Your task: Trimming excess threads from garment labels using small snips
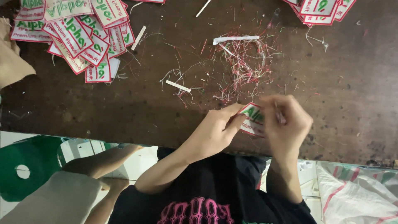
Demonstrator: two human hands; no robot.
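The dark wooden table [124, 103] bore a red thread litter [244, 62]. Nearer its front edge, the left hand [213, 132] pinched a white embroidered patch [251, 118]; the right hand [286, 122] pinched a small tool, possibly nicking stitching.

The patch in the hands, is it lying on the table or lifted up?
Lifted: the left hand pinches the patch above the table.

Head camera looks steeply down, close over the dark worktable [124, 108].
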